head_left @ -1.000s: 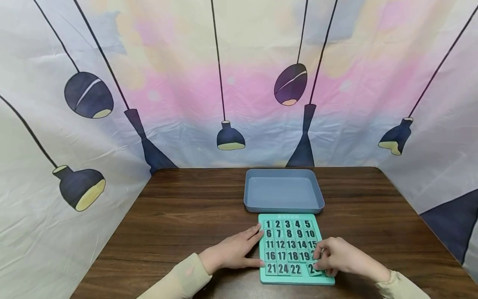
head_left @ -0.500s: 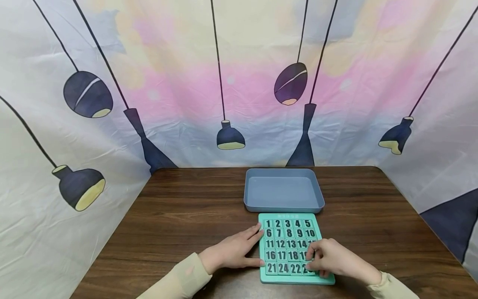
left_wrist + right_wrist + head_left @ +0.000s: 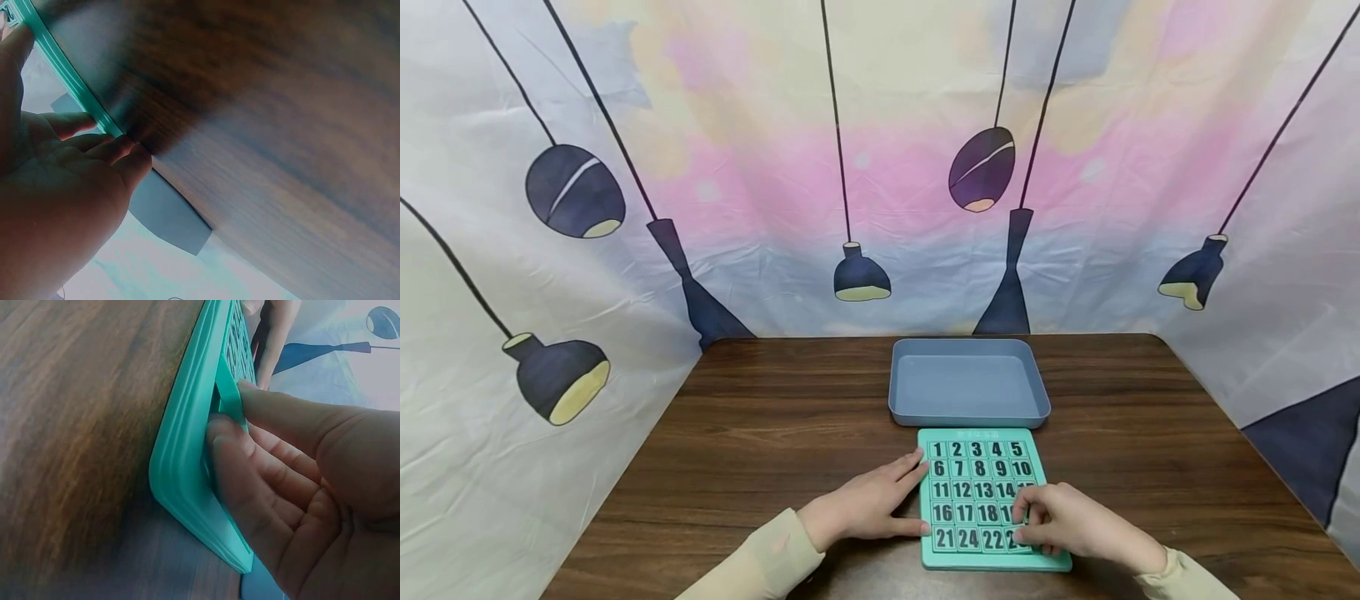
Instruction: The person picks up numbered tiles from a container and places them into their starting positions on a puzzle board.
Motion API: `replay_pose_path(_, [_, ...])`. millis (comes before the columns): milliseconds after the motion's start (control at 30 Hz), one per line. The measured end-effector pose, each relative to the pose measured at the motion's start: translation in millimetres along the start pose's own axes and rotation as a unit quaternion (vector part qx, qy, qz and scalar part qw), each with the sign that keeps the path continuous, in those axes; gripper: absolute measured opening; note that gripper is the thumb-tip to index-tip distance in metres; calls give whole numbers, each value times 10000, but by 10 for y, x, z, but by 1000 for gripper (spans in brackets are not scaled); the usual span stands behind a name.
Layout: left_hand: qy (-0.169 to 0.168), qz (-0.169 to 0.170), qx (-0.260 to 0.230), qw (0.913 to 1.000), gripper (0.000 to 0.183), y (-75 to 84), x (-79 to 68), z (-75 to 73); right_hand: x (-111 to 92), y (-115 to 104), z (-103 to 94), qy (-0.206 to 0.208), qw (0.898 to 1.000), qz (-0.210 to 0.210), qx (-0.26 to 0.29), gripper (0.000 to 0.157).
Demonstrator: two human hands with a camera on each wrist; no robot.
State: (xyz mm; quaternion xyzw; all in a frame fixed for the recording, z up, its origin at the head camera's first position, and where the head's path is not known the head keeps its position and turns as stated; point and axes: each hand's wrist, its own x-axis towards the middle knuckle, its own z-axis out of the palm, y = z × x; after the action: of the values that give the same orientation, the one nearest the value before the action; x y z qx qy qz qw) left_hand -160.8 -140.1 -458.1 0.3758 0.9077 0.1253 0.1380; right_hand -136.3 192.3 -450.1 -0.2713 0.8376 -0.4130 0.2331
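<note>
A turquoise number board [image 3: 992, 564] lies on the table, its numbered tiles in rows; the bottom row reads 21, 24, 22 from the left. Beside the 22, my right hand [image 3: 1067, 521] pinches a number tile [image 3: 1015, 538] whose first digit is 2; fingers cover the rest. From the right wrist, this tile [image 3: 229, 394] looks tilted, its lower edge in the board's recess, between thumb and fingers. My left hand [image 3: 872, 500] rests with outstretched fingers against the board's left edge. The left wrist view shows those fingertips [image 3: 134, 156] along the turquoise rim [image 3: 75, 87].
Just behind the board stands a shallow blue-grey tray [image 3: 970, 421] with nothing in it. The dark wooden table [image 3: 775, 417] extends to both sides. A cloth backdrop [image 3: 760, 167] printed with hanging lamps encloses the table's back and sides.
My right hand has shifted left along the bottom row, bringing the tilted tile up beside the 22. In the last half second it has barely moved. My left hand has stayed put.
</note>
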Motion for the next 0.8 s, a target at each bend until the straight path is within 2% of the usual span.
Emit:
replay_pose_path(167, [-8,18,-38,10000,87,-2,-2,3,-7,46,28,91,9996,-177,-180,16])
replay_pose_path(600, [2,85,72,9999,86,-47,-18,5,-25,90,64,498,9968,-578,-228,17])
replay_pose_path(700, [-56,82,16,9999,83,-74,-45,-42,-43,51,-16,781,9945,-612,-341,10])
replay_pose_path(800, [126,44,12,9999,80,-98,-92,-150,-61,-52,-160,1361,9842,-758,-845,3])
